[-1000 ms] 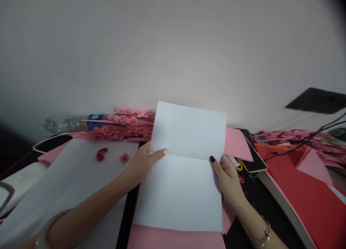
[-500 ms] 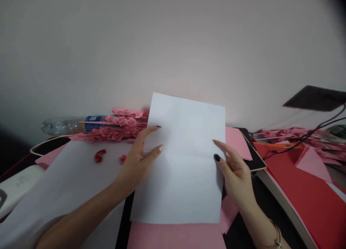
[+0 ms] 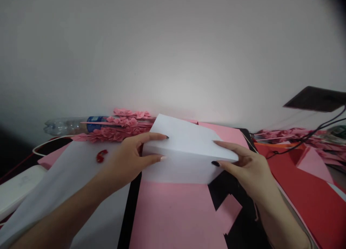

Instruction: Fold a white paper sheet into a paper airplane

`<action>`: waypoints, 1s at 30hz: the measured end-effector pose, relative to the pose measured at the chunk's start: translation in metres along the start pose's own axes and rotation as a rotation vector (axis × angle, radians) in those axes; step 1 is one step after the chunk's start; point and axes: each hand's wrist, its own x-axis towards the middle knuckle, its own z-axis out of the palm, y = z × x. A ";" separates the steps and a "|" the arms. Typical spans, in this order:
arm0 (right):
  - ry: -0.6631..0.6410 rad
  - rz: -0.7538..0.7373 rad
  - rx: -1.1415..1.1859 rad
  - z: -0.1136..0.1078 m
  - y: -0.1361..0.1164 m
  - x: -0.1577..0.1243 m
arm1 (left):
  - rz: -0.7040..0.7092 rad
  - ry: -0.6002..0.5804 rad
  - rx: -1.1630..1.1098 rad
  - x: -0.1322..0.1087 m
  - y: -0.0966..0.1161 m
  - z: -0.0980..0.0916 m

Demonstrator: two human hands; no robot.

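Observation:
A sheet of white paper (image 3: pixel 186 135) bends along a crosswise crease, its upper part tilting back and its lower part hanging toward me. My left hand (image 3: pixel 135 151) pinches the left end of the crease, index finger above and thumb below. At the other end my right hand (image 3: pixel 245 166) grips the sheet the same way, with dark-painted nails showing. Beneath the sheet lies a large pink paper (image 3: pixel 175 213). Small pink paper pieces (image 3: pixel 229 212) rest to its right on the dark surface.
A large white sheet (image 3: pixel 100 220) with a small red curl (image 3: pixel 101 156) lies at left, beside a white device (image 3: pixel 20 187). Pink paper flowers (image 3: pixel 119 128) and a plastic bottle (image 3: pixel 67 126) line the wall. Red paper (image 3: pixel 305 195) and black cables (image 3: pixel 310 133) are at right.
The white paper was nearly flat and raised; now it is lower and bent at its crease. Both hands have moved to the crease ends, the right one further right.

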 end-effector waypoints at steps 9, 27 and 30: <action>0.090 -0.332 -0.454 -0.009 -0.022 -0.009 | 0.387 0.320 0.128 -0.003 0.007 -0.005; -0.894 0.084 -0.231 0.023 0.006 0.023 | -0.002 -0.379 0.078 0.024 -0.031 0.016; -0.901 -0.079 -0.410 0.042 0.009 0.028 | 0.038 -0.391 0.132 0.029 -0.043 0.021</action>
